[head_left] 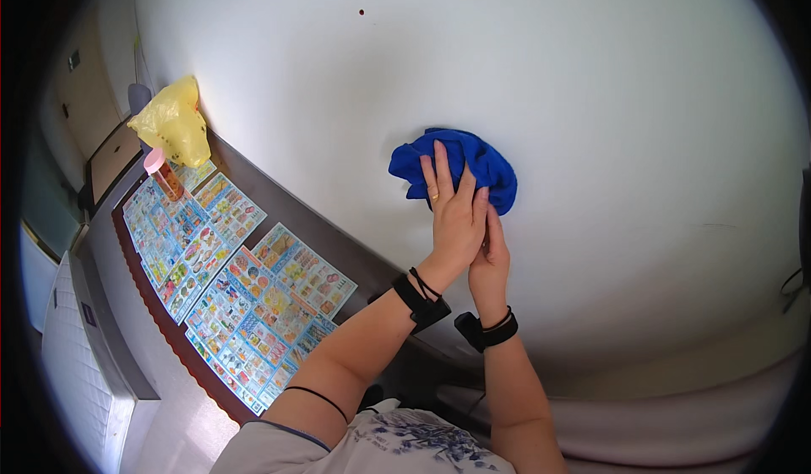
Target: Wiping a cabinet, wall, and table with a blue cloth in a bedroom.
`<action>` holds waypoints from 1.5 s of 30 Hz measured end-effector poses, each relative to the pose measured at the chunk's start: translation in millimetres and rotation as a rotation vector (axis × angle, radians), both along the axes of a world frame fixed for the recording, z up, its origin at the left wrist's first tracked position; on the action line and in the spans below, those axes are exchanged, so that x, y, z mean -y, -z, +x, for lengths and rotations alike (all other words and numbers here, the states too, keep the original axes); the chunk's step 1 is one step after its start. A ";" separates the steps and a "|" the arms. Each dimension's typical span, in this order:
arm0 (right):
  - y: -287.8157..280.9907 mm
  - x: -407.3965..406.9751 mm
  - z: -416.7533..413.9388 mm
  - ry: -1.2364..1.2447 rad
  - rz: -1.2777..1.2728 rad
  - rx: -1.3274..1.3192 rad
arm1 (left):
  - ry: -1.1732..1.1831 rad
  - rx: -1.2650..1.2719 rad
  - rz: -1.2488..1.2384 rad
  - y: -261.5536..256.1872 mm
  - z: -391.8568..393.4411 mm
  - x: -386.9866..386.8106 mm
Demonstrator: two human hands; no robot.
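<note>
A blue cloth (491,163), bunched and folded, lies flat against the white wall (602,125). My left hand (453,204) presses on it with spread fingers, a ring on one of them. Close beside it, my right hand (495,239) touches the cloth's lower edge with its fingertips and rests against the side of my left hand. The right palm and part of its fingers are hidden. Each wrist wears a black band.
On the left, a long table holds printed flyers (253,309), a jar with a pink lid (166,176) and a yellow plastic bag (180,125). A mattress (79,360) stands at the far left. A sofa-like surface (665,426) is at lower right.
</note>
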State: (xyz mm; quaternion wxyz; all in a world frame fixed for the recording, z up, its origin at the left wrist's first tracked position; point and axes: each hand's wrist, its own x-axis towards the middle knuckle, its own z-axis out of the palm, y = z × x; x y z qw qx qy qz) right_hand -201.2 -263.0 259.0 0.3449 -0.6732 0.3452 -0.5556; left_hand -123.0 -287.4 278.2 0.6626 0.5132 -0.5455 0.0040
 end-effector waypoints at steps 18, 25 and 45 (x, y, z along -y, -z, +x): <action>119.3 -25.5 -64.9 0.193 0.387 -0.018 | 0.342 -0.335 0.321 155.4 -63.5 -41.1; 24.8 -35.6 -78.8 0.343 0.116 0.225 | 0.417 -0.026 0.054 46.2 -87.5 -51.7; 217.3 -1.6 -75.8 0.054 0.443 -0.392 | 0.254 -0.807 0.650 240.4 -59.6 -28.8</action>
